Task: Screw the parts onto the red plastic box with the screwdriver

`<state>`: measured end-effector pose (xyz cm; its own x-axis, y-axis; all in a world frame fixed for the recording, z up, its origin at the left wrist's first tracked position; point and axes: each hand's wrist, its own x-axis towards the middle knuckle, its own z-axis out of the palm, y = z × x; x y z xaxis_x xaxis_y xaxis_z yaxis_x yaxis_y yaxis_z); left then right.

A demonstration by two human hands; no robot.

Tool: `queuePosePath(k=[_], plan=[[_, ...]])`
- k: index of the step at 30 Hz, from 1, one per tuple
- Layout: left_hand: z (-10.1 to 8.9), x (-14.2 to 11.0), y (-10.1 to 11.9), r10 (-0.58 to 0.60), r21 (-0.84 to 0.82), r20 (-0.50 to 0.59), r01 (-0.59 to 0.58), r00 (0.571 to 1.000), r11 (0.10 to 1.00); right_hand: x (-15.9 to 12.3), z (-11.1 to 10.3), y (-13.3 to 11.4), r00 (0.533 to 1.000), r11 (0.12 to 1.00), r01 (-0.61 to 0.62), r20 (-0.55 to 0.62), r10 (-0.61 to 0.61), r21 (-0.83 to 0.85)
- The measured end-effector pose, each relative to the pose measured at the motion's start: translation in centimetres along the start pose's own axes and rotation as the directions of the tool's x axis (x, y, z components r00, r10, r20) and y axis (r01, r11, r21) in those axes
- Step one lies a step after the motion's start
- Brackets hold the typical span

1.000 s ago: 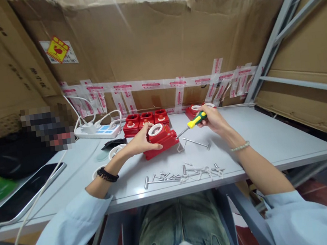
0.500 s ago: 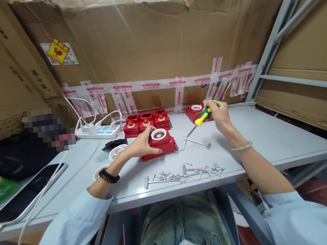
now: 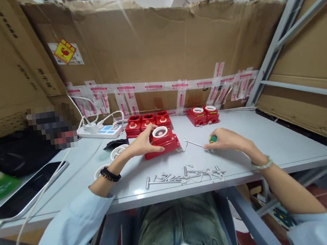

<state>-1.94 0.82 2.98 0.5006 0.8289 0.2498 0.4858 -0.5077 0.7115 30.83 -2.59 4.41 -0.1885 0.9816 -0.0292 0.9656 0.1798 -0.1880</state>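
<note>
My left hand is closed on the left side of a red box that lies on the grey table with a white ring on top. My right hand rests low on the table to the right of the box. It covers a green and yellow screwdriver, of which only the green end shows. Its fingertips touch the end of a long metal bolt lying between hand and box.
A pile of bolts lies near the front edge. Three red boxes stand in a row behind, two more at the right. A power strip, white rings and a phone lie left. Cardboard walls the back.
My right hand has come down from above the far red boxes to the table beside the long bolt, carrying the screwdriver. The left hand stays on the red box.
</note>
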Motion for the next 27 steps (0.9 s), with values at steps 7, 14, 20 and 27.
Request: queuePosePath(k=[7,14,20,27], plan=[[0.1,0.1,0.0,0.008,-0.018,-0.003,-0.008,1.000,1.000,1.7,1.4,-0.5,0.994,0.994,0.106,-0.003,-0.106,-0.026],[0.0,0.1,-0.1,0.048,-0.023,-0.014,-0.049,0.999,0.999,3.2,1.7,-3.6,0.958,0.958,0.285,-0.011,-0.285,0.011],[0.0,0.0,0.4,0.051,-0.045,0.003,-0.050,0.999,0.998,3.7,1.7,-5.2,0.933,0.906,0.359,-0.118,-0.340,0.224],[1.4,0.5,0.7,0.036,0.003,-0.021,-0.036,0.999,0.999,3.5,1.3,-3.1,0.972,0.942,0.184,-0.193,-0.133,0.280]])
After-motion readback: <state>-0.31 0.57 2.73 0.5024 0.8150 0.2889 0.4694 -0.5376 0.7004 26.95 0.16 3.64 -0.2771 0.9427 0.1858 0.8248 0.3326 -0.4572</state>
